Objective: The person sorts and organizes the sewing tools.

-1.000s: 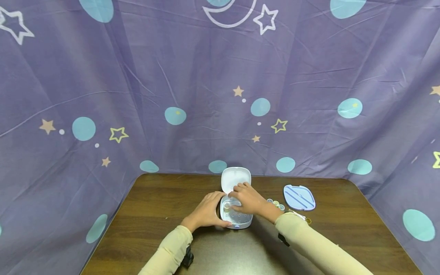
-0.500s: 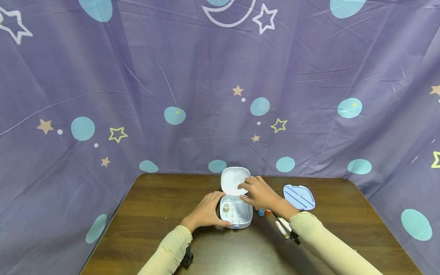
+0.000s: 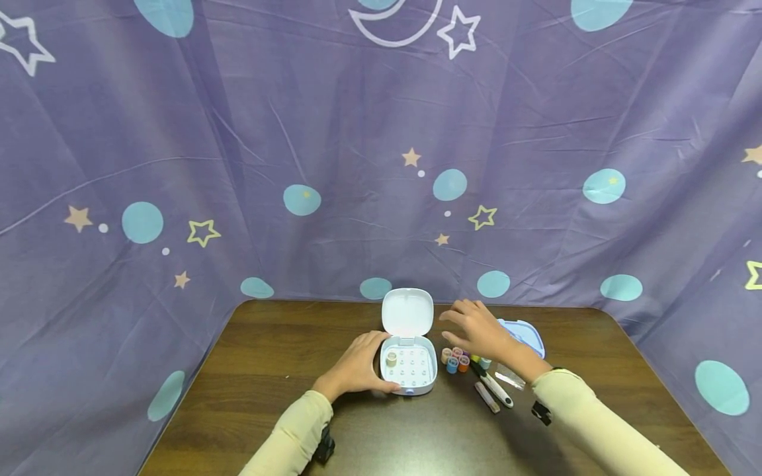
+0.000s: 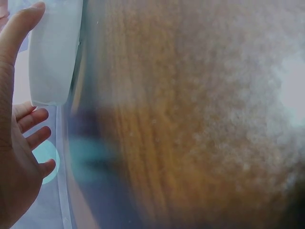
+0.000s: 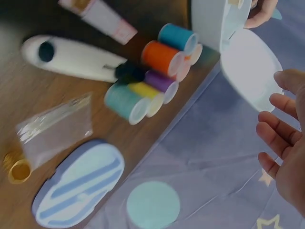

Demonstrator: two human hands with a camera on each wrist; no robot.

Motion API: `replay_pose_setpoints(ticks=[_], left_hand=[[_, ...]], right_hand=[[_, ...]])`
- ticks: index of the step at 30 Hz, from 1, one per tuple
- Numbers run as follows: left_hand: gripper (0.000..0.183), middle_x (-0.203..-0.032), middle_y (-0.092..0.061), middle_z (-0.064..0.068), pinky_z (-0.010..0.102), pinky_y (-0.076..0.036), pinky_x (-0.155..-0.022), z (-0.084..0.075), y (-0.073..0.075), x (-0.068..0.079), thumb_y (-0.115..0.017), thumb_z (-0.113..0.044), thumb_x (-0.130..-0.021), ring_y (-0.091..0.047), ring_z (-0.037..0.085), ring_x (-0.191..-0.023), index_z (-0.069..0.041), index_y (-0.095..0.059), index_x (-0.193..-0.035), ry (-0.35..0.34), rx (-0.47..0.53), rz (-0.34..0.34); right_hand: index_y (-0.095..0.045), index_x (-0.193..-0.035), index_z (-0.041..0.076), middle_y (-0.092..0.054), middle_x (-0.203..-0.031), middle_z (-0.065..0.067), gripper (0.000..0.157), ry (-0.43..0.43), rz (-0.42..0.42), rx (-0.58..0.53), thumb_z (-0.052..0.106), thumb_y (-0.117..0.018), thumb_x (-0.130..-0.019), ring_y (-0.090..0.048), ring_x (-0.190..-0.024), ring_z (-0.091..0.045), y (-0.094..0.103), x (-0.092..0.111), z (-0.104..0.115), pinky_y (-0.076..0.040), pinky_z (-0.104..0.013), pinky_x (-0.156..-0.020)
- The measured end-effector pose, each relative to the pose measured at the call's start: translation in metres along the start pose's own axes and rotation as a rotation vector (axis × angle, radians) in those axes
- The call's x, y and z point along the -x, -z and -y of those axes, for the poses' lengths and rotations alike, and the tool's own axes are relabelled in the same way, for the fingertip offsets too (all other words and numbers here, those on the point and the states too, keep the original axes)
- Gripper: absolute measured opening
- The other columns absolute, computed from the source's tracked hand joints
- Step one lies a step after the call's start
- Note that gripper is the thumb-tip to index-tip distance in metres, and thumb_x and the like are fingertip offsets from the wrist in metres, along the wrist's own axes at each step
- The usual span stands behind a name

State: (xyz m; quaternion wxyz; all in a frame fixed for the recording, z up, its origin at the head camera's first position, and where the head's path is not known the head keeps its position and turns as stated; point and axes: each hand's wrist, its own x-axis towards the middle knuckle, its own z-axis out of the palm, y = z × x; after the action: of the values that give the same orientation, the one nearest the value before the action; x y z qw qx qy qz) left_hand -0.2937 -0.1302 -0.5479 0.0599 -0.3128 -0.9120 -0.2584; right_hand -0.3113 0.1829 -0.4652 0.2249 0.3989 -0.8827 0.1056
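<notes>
My left hand point(image 3: 357, 367) holds the left side of a white sewing box point(image 3: 409, 391), thumb at the front and fingers towards the back. Its lid point(image 3: 407, 311) stands open behind. Inside, one pale beige thread spool point(image 3: 391, 359) is upright at the left among rows of small pegs. My right hand point(image 3: 479, 334) hovers right of the box with nothing in it, fingers loosely bent and apart. Near it lie several thread spools, among them a blue spool point(image 5: 176, 37), an orange spool point(image 5: 162, 57), a purple spool point(image 5: 159, 85) and a teal spool point(image 5: 125, 102).
Beside the spools lie a white-handled tool point(image 5: 76, 57) with a dark end and a pinkish-white slim case point(image 5: 105, 21). Farther right are a clear packet point(image 5: 57, 124), a gold thimble-like ring point(image 5: 18, 171) and a blue tray-like panel point(image 5: 81, 186). A purple curtain point(image 3: 357, 132) borders the table.
My right hand has come up out of the box and moved right, over the loose spools. The beige spool stays inside. My left hand has kept its place on the box.
</notes>
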Motion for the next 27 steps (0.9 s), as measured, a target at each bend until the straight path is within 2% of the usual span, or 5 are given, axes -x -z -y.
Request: replay_pose_setpoints(ticks=[7,17,22,27], left_hand=[[0.106,-0.139,-0.057,0.008,0.052,-0.038,-0.114,0.001,0.000,0.001,-0.087,-0.066,-0.064,-0.051,0.027,-0.130,-0.006,-0.050,-0.144,-0.007,0.004,-0.004],[0.108,-0.141,-0.056,0.006,0.051,-0.038,-0.114,0.002,-0.004,0.001,-0.087,-0.066,-0.064,-0.051,0.026,-0.132,-0.007,-0.048,-0.145,0.003,-0.005,0.001],[0.107,-0.141,-0.056,0.007,0.052,-0.038,-0.114,-0.001,-0.002,0.001,-0.088,-0.065,-0.064,-0.051,0.027,-0.131,-0.006,-0.049,-0.145,-0.002,0.005,-0.004],[0.107,-0.141,-0.056,0.009,0.053,-0.038,-0.114,-0.002,-0.001,0.001,-0.088,-0.064,-0.064,-0.051,0.028,-0.131,-0.006,-0.049,-0.145,0.002,0.021,-0.003]], right_hand=[[-0.074,-0.109,0.012,-0.066,-0.100,-0.002,0.029,-0.035,-0.005,0.042,0.028,-0.081,-0.086,-0.057,-0.088,-0.018,0.007,0.021,-0.013,-0.045,-0.038,-0.078],[-0.074,-0.108,0.012,-0.067,-0.098,-0.002,0.033,-0.040,0.005,0.069,0.032,-0.082,-0.083,-0.060,-0.090,-0.020,0.011,0.050,-0.029,-0.047,-0.041,-0.083],[-0.074,-0.106,0.011,-0.065,-0.096,-0.001,0.034,-0.029,0.023,0.112,0.033,-0.082,-0.082,-0.059,-0.088,-0.020,0.011,0.060,-0.035,-0.047,-0.039,-0.079],[-0.073,-0.096,0.011,-0.060,-0.090,0.001,0.029,0.027,0.012,0.168,0.033,-0.083,-0.080,-0.055,-0.082,-0.018,0.006,0.069,-0.041,-0.043,-0.035,-0.071]])
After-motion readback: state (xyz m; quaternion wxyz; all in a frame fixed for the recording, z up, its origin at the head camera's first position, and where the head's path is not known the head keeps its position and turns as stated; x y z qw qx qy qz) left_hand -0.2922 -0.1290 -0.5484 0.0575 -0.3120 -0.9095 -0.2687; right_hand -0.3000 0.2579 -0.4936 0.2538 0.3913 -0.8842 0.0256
